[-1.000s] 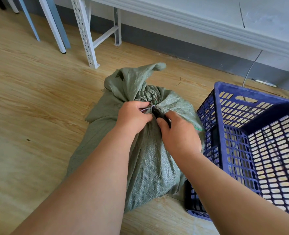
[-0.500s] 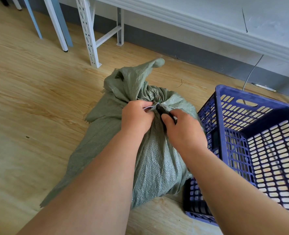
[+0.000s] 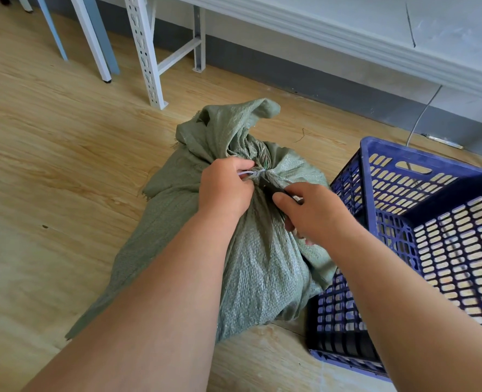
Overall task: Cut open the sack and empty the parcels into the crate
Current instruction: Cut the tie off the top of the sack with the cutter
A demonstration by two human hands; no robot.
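— Sack [image 3: 251, 250]?
— On the floor [image 3: 50, 165], touching the blue crate [image 3: 432, 171], neck tied as before.
— Hands?
— Left hand [image 3: 224, 188], fingers curled, still pinching the white tie [image 3: 248, 174]. Right hand [image 3: 310, 210] gripping a dark cutter [image 3: 271, 186], now drawn slightly back from the knot.

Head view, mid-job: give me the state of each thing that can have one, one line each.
sack: neck tied shut, not yet cut open.
tie: white, wrapped round the neck, seemingly uncut.
cutter: dark tool, tip at the tie.
crate: tipped toward the sack; no parcels visible inside.
left hand: grips the neck beside the tie.
right hand: holds the cutter.
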